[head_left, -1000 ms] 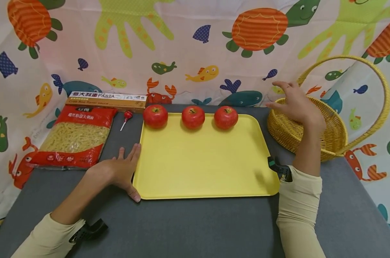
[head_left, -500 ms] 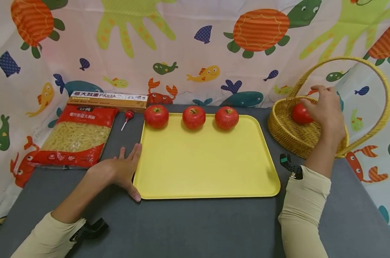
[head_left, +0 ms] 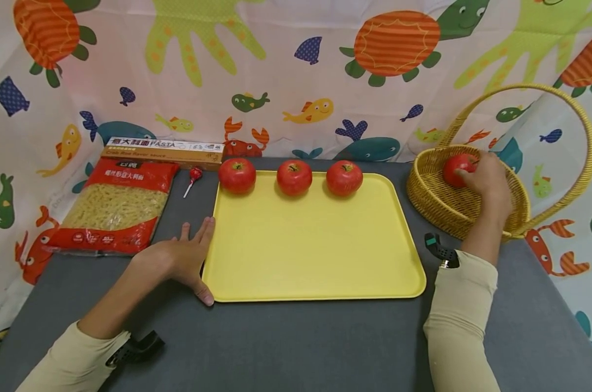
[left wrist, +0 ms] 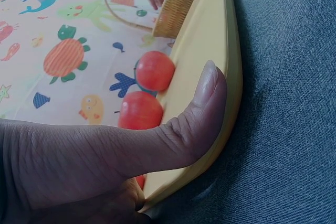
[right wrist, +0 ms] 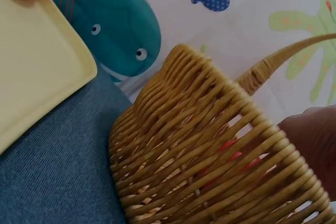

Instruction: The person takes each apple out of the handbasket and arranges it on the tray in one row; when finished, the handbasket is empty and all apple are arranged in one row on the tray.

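Note:
My right hand (head_left: 489, 177) reaches into the yellow wicker basket (head_left: 435, 204), with thumb and fingers around a red apple (head_left: 456, 170). In the right wrist view, the basket's woven wall (right wrist: 210, 150) hides most of the apple and the fingers. My left hand (head_left: 175, 261) lies spread along the left edge of the yellow tray (head_left: 315, 245), thumb at the near corner. The left wrist view shows that thumb (left wrist: 207, 108) straight against the tray's rim. Three more red apples, a left one (head_left: 237, 176), a middle one (head_left: 294, 178) and a right one (head_left: 344, 179), line the tray's far edge.
Left of the tray lies a red bag of pasta (head_left: 114, 209), with a long pasta box (head_left: 163, 152) behind it. A red lollipop (head_left: 193, 179) sits between bag and tray. The basket's tall handle (head_left: 582, 128) arches over the right side. A printed cloth (head_left: 276, 71) hangs behind.
Over the basket, my right hand first moved right, revealing the apple inside, then came down and left onto it. My left hand and the tray have stayed in place.

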`<state>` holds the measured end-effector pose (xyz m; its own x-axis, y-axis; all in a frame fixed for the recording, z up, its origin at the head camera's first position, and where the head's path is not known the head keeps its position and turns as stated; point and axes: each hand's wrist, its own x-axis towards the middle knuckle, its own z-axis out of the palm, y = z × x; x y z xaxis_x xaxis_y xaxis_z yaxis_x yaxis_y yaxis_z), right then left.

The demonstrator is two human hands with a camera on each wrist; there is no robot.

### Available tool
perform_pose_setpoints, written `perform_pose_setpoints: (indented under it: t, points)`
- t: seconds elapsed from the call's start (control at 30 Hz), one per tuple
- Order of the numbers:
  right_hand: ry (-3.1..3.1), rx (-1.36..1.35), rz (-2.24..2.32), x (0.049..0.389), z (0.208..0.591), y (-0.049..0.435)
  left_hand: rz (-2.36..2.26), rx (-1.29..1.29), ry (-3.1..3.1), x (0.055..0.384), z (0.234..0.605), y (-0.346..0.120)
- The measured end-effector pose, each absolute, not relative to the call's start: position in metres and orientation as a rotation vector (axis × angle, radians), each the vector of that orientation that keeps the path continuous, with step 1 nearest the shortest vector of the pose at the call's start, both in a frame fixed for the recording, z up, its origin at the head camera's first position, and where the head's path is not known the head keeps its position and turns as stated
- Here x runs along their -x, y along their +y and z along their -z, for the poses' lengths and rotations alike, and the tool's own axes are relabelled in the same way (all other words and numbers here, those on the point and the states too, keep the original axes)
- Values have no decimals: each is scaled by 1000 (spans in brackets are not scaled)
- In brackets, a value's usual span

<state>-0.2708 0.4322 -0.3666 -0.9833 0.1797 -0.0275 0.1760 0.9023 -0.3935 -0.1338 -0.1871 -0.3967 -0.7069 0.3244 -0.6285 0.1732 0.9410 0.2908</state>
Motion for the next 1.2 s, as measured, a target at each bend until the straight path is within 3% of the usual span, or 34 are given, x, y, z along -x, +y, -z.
perform_pose_setpoints:
  t: [0.23, 0.77, 1.2]
  points:
    - [-3099, 451, -631, 273, 376, 434, -259, -357, 2372, 134, 397, -186]
    - [-2962, 456, -774, 272, 383, 428, -263, -349, 2372, 133, 398, -187]
    - [-2775, 439, -858, 266, 352, 417, -249, -350, 2378, 135, 400, -185]
